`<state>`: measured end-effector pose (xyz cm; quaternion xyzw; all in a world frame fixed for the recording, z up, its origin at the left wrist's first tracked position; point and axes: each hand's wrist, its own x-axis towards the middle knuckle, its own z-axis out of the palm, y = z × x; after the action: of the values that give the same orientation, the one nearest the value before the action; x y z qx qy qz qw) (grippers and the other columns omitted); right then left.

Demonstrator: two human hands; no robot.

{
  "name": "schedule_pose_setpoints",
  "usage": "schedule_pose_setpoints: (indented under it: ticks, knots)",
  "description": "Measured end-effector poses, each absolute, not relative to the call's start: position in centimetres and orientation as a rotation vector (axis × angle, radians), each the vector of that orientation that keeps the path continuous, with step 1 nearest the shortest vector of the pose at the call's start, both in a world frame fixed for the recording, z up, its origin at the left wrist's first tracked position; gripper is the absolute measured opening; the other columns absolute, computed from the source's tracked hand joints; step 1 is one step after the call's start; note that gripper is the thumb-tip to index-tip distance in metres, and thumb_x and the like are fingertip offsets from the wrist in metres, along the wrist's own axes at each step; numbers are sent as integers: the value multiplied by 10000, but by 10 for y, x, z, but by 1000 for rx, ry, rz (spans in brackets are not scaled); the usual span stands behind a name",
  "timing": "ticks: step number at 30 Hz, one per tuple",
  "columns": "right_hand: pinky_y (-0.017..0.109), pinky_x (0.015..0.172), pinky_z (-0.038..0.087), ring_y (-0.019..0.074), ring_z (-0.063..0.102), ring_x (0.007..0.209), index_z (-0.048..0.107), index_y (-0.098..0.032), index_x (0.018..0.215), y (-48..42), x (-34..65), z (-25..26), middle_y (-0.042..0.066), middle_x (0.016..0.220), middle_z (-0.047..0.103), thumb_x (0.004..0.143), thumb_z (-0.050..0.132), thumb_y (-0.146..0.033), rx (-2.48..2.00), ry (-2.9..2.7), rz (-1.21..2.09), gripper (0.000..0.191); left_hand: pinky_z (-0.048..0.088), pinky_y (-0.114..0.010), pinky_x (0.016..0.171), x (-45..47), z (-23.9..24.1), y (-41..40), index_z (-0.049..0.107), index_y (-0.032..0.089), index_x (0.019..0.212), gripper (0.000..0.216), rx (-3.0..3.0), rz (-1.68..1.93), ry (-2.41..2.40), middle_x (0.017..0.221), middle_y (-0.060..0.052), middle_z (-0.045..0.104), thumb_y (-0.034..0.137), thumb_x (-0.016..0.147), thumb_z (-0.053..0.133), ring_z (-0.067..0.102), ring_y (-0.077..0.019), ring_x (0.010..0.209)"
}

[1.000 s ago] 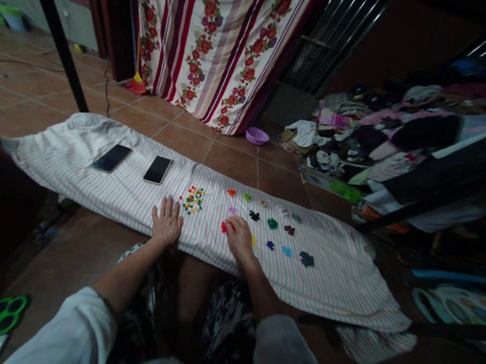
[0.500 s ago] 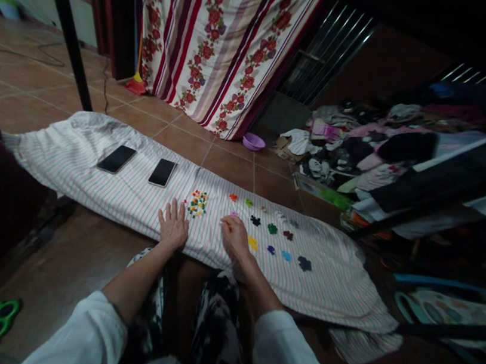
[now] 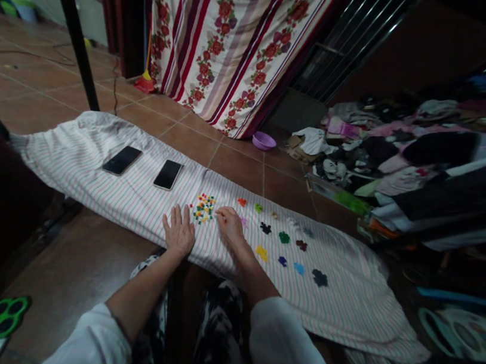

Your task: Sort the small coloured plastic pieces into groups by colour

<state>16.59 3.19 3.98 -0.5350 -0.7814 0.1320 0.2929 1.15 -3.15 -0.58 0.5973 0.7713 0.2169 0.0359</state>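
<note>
- Head view: mixed small pieces (image 3: 204, 207) lie on the striped cloth (image 3: 136, 200), between your hands, just left of your right hand (image 3: 229, 226); no clear long axis.
- Right fingertips bunched; can't tell if gripping anything.
- Your left hand (image 3: 179, 233), equally near, spreads flat, ungrasping.

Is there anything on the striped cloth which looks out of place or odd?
Slightly: one red piece lies apart, just left of the mixed pile and near the left hand, while the others lie grouped.

Gap btwn phones (image 3: 168, 175) & mixed pcs (image 3: 206, 206)
</note>
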Motion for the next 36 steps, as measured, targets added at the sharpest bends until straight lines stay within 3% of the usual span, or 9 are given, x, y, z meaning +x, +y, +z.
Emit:
schedule_pose_setpoints:
  ticks: [6,17,36]
  knots:
    - [290,892,458,165,595,944,699,-195,919,51,159,31,61,980,647,835,468,-108,-1399,-2078,372,262,95,-571,1157,14,-6,-29,316,15,1435,618,1813,653,2393,1482,-216,352,316,895,310,247,-302,1421]
    - [259,882,431,156,589,930,696,-205,1016,86,145,22,57,994,651,858,486,-109,-1468,-2203,410,280,122,-576,1148,15,-7,-28,308,79,1454,614,1841,592,2453,1485,-189,364,374,916,289,266,-302,1413]
    - [295,791,427,210,561,950,739,-240,966,106,104,33,99,989,627,877,504,-240,-1775,-2329,335,252,121,-567,1150,16,-12,-27,317,72,1449,615,1863,580,2472,1491,-185,357,398,929,269,252,-306,1417]
